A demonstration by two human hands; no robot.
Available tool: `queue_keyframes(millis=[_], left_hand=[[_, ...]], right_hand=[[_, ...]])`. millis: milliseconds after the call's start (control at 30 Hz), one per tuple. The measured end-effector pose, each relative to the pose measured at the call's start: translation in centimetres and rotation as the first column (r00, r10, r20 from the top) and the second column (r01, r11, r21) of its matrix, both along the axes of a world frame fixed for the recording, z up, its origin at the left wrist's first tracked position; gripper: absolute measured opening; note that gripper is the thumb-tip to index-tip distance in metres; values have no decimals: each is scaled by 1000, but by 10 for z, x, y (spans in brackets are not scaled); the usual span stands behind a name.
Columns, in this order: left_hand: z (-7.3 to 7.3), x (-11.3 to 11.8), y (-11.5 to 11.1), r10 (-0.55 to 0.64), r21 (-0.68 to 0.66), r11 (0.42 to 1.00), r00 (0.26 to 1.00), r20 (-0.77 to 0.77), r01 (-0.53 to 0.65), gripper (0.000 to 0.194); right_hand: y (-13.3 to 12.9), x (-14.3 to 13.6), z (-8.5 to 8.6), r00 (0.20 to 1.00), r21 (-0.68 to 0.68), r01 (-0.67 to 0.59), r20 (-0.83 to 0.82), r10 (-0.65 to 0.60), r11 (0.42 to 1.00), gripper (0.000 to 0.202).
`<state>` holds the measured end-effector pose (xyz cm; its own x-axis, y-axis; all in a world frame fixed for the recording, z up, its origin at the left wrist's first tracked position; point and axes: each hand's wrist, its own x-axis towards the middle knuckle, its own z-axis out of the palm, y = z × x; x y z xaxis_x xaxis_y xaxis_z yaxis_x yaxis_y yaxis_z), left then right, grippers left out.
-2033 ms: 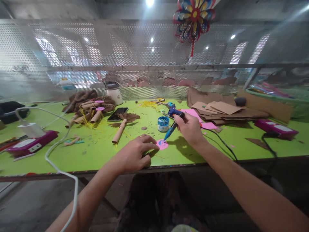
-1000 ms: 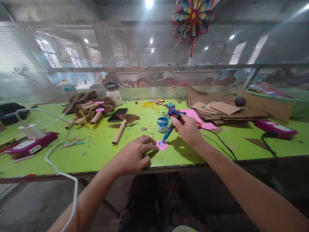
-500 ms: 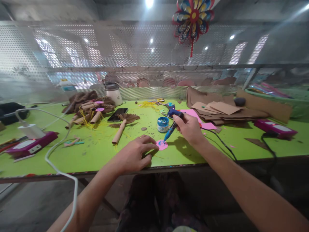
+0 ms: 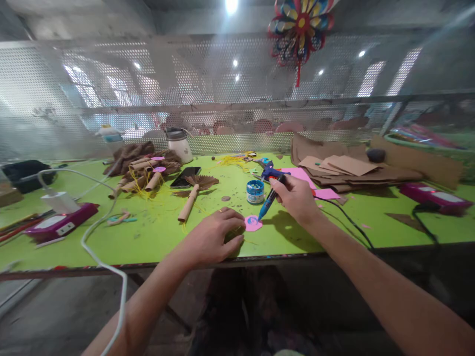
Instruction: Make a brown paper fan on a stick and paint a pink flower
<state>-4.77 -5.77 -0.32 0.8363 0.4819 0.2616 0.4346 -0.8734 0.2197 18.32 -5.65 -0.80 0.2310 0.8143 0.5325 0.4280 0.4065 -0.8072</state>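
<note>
Pinches a blue marker (image 4: 268, 200) in the right grip (image 4: 299, 197), fingers closed narrowly around it, just right of the frame's middle. Slants it tip-down toward the lower left, at the right side of a pink paper disc (image 4: 253, 226). Unclear whether pressing or hovering just above. Rests the left grip (image 4: 218, 235) on the lime-green counter (image 4: 148, 244), lower centre of the frame, loosely curled, thumb apart, nothing grasped; apparently touching the disc's left edge with a fingertip.

By judgement, partway through drawing on the disc, with blue strokes already near its middle. Calls next for a light, controlled stroke, with the paper steadied from the left.

Just above the disc, a small blue paint jar (image 4: 255, 192); behind the marker, a blue glue gun (image 4: 270, 170), with pink sheets beside it. Left of centre, a brown paper tube (image 4: 188, 203) topped by a pleated fan, near a black phone (image 4: 180, 179). Farther out, a pile of similar tubes at centre left and a stack of brown paper (image 4: 347, 165) at centre right. Hanging at upper right, a flower-shaped ornament (image 4: 301, 22).
</note>
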Motion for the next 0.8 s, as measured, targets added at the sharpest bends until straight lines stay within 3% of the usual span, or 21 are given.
queue_keyframes(millis=[233,800], left_hand=[[-1,-2,-2,-15,-3,1000,1000,20,15,27],[2,-2,-1,-90,-7,996,996,-23,90,30]], right_hand=[[3,2,-3,995,-27,16,98,-13,999,33],[0,2,-4,995,10,-61,84,60,998,33]])
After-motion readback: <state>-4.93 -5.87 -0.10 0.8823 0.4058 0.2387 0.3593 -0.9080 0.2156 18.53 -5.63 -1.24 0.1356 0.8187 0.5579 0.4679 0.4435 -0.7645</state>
